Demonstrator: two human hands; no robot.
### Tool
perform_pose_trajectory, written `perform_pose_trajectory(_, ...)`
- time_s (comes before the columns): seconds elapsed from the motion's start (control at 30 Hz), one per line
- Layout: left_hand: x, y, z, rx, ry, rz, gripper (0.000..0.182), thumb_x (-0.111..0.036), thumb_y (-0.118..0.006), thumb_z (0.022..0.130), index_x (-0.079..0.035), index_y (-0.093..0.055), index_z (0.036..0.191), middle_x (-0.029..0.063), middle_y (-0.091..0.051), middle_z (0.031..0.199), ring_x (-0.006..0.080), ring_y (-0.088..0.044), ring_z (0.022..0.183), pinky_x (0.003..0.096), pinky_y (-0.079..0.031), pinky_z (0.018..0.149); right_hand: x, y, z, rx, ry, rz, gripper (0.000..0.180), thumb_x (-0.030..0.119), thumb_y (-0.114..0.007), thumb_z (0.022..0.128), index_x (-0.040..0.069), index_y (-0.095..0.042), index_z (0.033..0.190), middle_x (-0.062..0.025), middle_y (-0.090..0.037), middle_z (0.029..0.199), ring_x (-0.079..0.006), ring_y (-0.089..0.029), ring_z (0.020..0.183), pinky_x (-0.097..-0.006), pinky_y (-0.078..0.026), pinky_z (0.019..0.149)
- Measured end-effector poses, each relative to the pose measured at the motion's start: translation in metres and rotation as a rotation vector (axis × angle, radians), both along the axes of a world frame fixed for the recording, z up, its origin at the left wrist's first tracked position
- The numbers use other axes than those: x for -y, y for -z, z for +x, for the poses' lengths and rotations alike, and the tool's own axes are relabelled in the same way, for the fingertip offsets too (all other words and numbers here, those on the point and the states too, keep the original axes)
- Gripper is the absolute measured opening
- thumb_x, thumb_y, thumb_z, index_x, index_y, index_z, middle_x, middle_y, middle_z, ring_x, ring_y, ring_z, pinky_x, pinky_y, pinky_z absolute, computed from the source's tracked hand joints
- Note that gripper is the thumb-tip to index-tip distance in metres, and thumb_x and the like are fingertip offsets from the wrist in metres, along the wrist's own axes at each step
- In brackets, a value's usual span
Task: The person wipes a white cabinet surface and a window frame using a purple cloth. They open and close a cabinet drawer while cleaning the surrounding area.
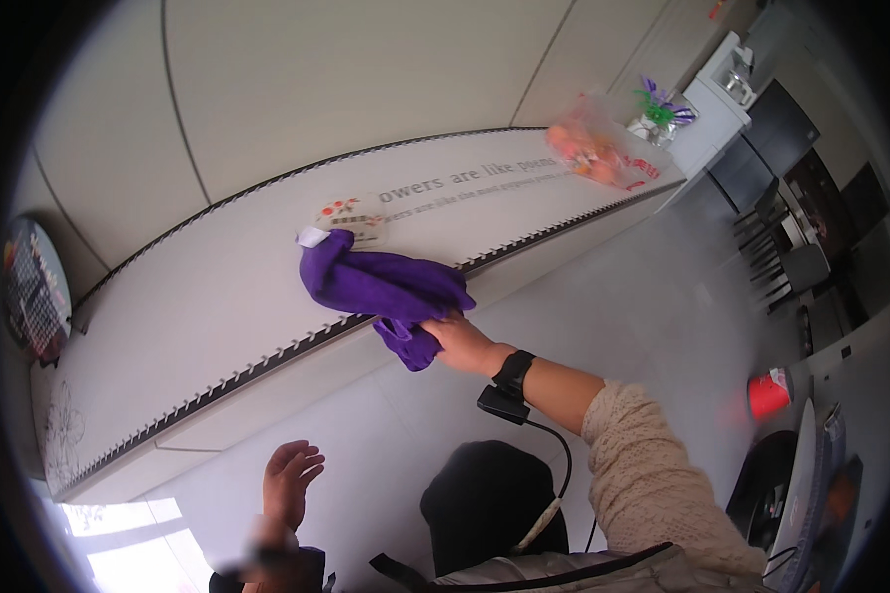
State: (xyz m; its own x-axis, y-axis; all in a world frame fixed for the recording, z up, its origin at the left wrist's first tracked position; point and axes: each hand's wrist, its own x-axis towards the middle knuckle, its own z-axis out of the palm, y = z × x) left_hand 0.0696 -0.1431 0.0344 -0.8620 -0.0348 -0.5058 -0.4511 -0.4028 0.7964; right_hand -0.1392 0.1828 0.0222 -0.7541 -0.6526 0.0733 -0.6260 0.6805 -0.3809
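Note:
A purple cloth (382,282) is bunched in my right hand (463,342), at the front edge of a long cabinet top covered with a pale printed mat (230,274). Part of the cloth lies over the mat and part hangs past its dark, lace-patterned border. A white tag shows at the cloth's far left end. Just beyond that end is a clear item with red printed marks (352,215), partly covered by the cloth. My left hand (289,482) is raised above the floor at lower left, holding nothing, its fingers apart.
A plastic bag with orange-coloured contents (589,152) sits at the mat's far right, beside a green and purple decoration (660,111). A round decorated plate-like object (37,289) stands at the left end. Chairs (801,270) and a red container (770,393) are at the right.

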Motion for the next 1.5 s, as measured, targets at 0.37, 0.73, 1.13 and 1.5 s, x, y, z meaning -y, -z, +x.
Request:
perform_pose_trajectory(0.37, -0.059, -0.012, -0.041, 0.029, 0.166, -0.071, 0.027, -0.009, -0.046, 0.089, -0.001, -0.049, 0.114, 0.0117, -0.056, 0.106, 0.0239, -0.059, 0.095, 0.037, -0.049, 0.083, -0.057, -0.039, 0.009, 0.36, -0.066, -0.441, 0.061, 0.009, -0.075, 0.066, 0.003, -0.05, 0.122, -0.0153, -0.06, 0.111, -0.0218, -0.06, 0.101, -0.0326, -0.046, 0.088)
perform_pose_trajectory(0.73, -0.107, -0.026, -0.048, -0.229, 0.252, 0.316, 0.065, -0.034, -0.067, 0.08, -0.001, -0.039, 0.129, 0.0107, -0.054, 0.119, 0.0225, -0.055, 0.108, 0.036, -0.044, 0.094, 0.032, -0.074, 0.046, 0.886, -0.587, -0.488, 0.074, 0.006, -0.07, 0.067, 0.01, -0.04, 0.134, -0.0121, -0.052, 0.127, -0.0233, -0.048, 0.119, -0.0344, -0.037, 0.1)
perform_pose_trajectory(1.13, -0.078, -0.015, -0.053, -0.162, 0.074, 0.28, 0.048, -0.018, -0.052, 0.086, -0.007, -0.039, 0.13, 0.0142, -0.053, 0.12, 0.0261, -0.054, 0.11, 0.0377, -0.044, 0.095, -0.025, -0.004, 0.015, 0.703, -0.02, -0.401, 0.071, 0.002, -0.06, 0.078, 0.009, -0.027, 0.141, -0.0116, -0.045, 0.128, -0.0216, -0.052, 0.11, -0.034, -0.046, 0.087)
perform_pose_trajectory(1.5, -0.033, 0.019, -0.074, -0.073, -0.122, 0.203, 0.039, -0.02, -0.042, 0.091, -0.002, -0.044, 0.125, 0.0113, -0.055, 0.119, 0.0236, -0.054, 0.11, 0.0359, -0.042, 0.098, -0.008, 0.014, -0.016, 0.2, 0.146, -0.398, 0.054, 0.002, -0.056, 0.078, 0.006, -0.034, 0.128, -0.013, -0.058, 0.105, -0.0271, -0.06, 0.088, -0.0356, -0.05, 0.073)
